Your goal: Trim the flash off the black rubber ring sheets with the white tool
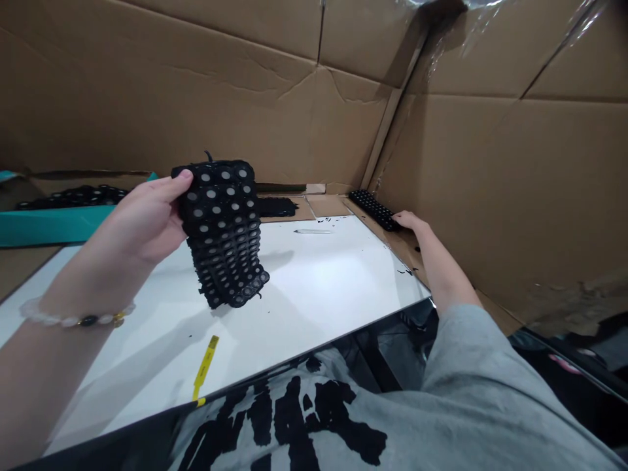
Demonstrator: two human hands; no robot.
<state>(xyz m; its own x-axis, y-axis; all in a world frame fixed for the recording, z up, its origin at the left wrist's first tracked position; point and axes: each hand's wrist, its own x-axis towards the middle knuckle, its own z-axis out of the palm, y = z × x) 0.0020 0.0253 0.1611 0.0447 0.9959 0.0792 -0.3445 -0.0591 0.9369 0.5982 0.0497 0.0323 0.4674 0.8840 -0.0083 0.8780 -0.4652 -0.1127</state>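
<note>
In my left hand [157, 212] is a floppy black strip with rows of pale round dots [223, 229]. My thumb and fingers grip its upper left edge, and the strip hangs down above the white board, its lower end curled. At the far right, my right hand [404, 220] reaches to the near end of another dotted black strip [371, 208], lying along the cardboard wall. The fingers touch or nearly touch that strip; they are small here, and I cannot tell whether they grip it.
More dotted black pieces [81, 195] fill a teal-edged box [59, 226] at left. A black flat piece [277, 207] lies at the back. A thin pale tool [313, 231] and a yellow tag [206, 367] rest on the white board [314, 281]. Cardboard walls [235, 85] enclose two sides.
</note>
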